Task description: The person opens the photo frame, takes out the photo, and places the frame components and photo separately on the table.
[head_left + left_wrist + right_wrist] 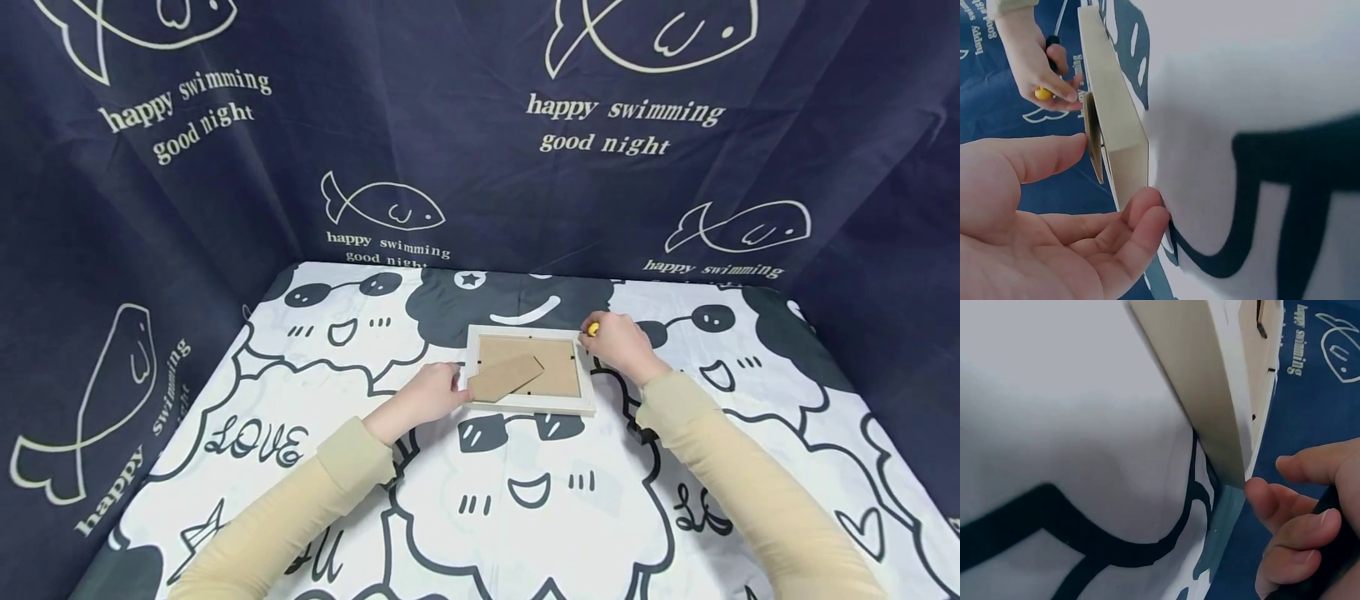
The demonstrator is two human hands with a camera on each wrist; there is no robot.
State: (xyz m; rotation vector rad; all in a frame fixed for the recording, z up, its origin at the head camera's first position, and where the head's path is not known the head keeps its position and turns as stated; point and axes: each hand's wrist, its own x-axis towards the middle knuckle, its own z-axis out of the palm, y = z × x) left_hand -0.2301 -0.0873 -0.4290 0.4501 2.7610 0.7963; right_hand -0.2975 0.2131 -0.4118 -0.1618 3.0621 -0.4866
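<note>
A white picture frame lies face down, its brown backing board upward and small dark tabs along the inner edge. Across the board slants a brown stand flap. My left hand holds the frame's near left corner, thumb at the flap's end and fingertips against the frame's side in the left wrist view. At the far right corner is my right hand, fingers curled round a screwdriver with a black handle and yellow end. Its tip is hidden in the right wrist view.
Under the frame spreads a white cloth printed with black cartoon clouds and letters. Dark blue curtains with fish drawings hang behind the table and at both sides.
</note>
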